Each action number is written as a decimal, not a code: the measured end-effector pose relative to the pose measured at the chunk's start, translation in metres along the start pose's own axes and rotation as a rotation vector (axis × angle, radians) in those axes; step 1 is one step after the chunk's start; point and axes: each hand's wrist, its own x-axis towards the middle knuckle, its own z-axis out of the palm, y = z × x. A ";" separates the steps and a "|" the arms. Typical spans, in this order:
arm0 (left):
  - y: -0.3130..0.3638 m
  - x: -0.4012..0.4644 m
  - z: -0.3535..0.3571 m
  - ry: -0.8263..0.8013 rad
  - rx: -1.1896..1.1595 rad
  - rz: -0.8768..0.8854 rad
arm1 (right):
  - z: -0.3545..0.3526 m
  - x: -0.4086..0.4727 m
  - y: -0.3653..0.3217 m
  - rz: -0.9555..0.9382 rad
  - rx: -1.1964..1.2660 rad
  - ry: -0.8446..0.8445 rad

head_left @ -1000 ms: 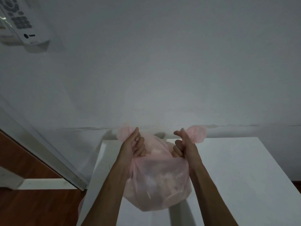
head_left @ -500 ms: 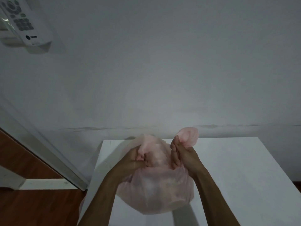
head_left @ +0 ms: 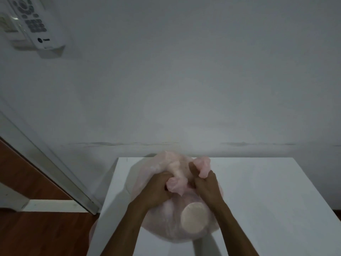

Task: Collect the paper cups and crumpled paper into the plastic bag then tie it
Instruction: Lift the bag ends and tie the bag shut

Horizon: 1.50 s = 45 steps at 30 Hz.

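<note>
A full, translucent pink plastic bag [head_left: 166, 224] rests on the white table [head_left: 267, 200], close to its left side. Through the plastic shows the round bottom of a paper cup [head_left: 193, 218]; other contents are only pale shapes. My left hand [head_left: 158, 187] is closed on one twisted handle of the bag, whose end bunches out beside my fingers. My right hand [head_left: 204, 183] grips the other handle, its pink end sticking up above my thumb. The two handles cross between my hands on top of the bag.
The table stands against a white wall [head_left: 184, 80]. A remote control in a wall holder [head_left: 35, 23] hangs at the upper left. To the left are a white door frame [head_left: 46, 163] and brown wooden floor [head_left: 36, 233]. The table's right half lies bare.
My hands have come together and lowered with the handles, from held apart above the bag to crossed over its top. The bag has settled flatter on the table.
</note>
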 end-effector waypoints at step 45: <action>0.028 -0.024 -0.010 0.097 -0.876 -0.076 | 0.003 -0.011 -0.008 -0.055 0.063 -0.124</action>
